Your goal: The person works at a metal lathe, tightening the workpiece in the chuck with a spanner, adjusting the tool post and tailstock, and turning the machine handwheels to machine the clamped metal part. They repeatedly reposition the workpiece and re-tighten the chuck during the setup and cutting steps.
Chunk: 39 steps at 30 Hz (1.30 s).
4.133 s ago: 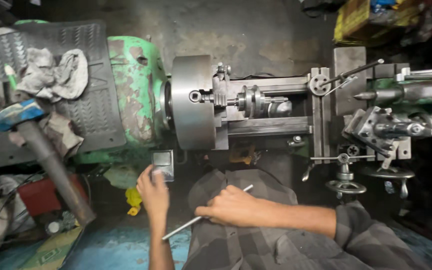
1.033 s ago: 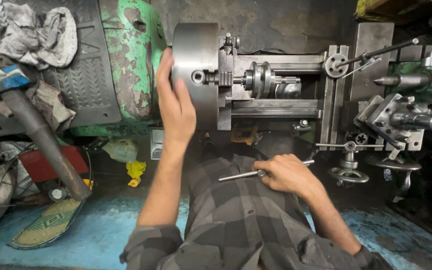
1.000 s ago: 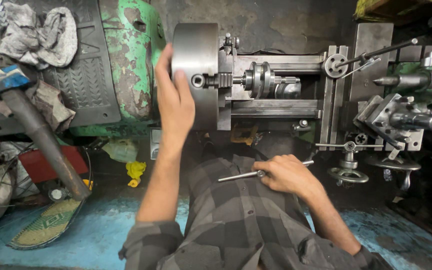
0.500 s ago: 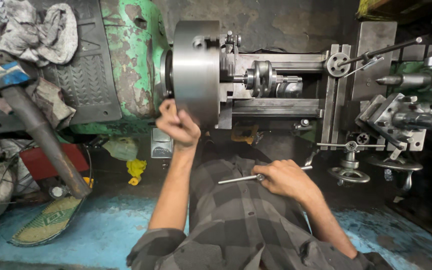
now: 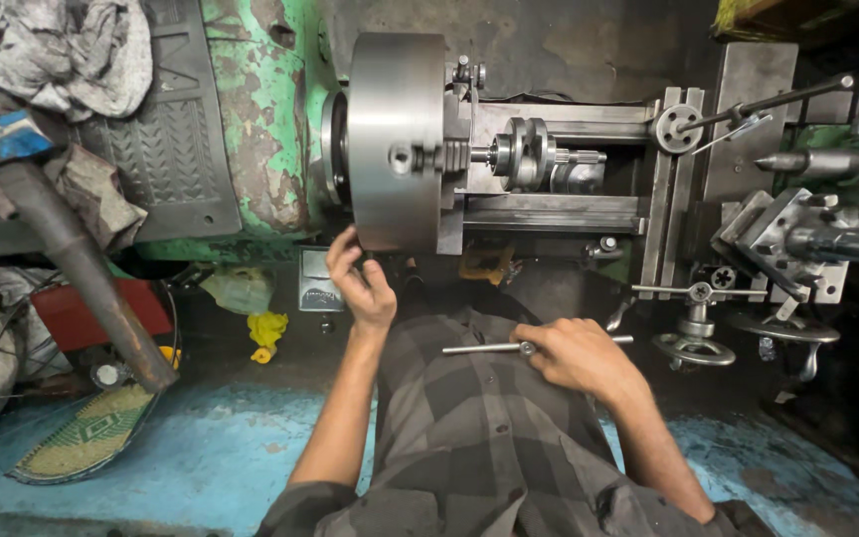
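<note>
A big round steel lathe chuck (image 5: pixel 397 139) stands on the worn green headstock (image 5: pixel 260 109), with a metal workpiece (image 5: pixel 534 154) clamped in its jaws. My left hand (image 5: pixel 360 283) is at the chuck's lower rim, fingers curled with the tips touching or nearly touching the metal. My right hand (image 5: pixel 579 353) rests at my waist over my grey checked shirt (image 5: pixel 479 428), holding a slim steel T-handle key (image 5: pixel 489 347) that lies level and points left.
The lathe carriage, tool post (image 5: pixel 797 239) and handwheels (image 5: pixel 693 348) are at the right, the tailstock centre (image 5: pixel 797 161) above them. A blue-headed sledgehammer (image 5: pixel 72 249), rags (image 5: pixel 62 50) and a red box (image 5: pixel 101 308) lie at the left. A woven sandal (image 5: pixel 86 443) lies on the blue floor.
My left hand has slid down from the chuck's face to its lower rim. My right hand with the key has stayed at my waist.
</note>
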Motion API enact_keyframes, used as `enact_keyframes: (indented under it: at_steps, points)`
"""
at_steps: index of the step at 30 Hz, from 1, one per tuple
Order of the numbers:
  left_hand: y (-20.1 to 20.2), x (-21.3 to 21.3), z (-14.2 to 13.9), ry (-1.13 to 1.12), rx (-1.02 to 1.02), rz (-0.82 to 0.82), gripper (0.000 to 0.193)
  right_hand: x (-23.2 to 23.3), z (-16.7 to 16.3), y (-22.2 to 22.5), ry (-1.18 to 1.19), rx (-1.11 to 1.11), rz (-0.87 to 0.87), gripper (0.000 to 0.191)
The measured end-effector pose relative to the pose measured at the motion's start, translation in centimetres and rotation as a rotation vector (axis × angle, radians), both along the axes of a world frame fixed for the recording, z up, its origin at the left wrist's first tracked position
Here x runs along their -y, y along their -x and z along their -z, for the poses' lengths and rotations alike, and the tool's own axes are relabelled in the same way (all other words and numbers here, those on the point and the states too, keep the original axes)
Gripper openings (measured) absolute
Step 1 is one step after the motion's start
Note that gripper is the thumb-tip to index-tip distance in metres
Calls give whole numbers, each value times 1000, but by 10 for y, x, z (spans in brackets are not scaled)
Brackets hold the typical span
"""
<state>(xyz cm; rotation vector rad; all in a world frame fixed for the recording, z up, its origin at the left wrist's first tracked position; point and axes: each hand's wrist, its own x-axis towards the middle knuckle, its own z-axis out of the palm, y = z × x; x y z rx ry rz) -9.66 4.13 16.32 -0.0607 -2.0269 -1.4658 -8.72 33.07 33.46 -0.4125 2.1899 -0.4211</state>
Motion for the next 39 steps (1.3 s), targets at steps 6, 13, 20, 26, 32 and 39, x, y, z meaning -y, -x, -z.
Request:
enact_keyframes:
  at_steps: [6, 13, 20, 26, 32, 39]
  points:
    - [30, -16, -76, -165, -59, 125, 48, 1, 4, 1, -23, 31, -24, 36]
    - [21, -7, -30, -51, 76, -33, 56, 0, 3, 8, -5, 1, -10, 36]
    - [12, 8, 83, 27, -96, -15, 38, -1, 1, 11, 26, -64, 22, 38]
    - [18, -11, -1, -28, 98, -33, 55, 0, -7, 9, 31, -56, -14, 35]
    - [57, -19, -145, -22, 182, 18, 50, -8, -25, 3, 265, -155, 80, 28]
    - [117, -17, -149, -59, 117, -68, 35, -21, -58, 23, 539, -489, 312, 28]
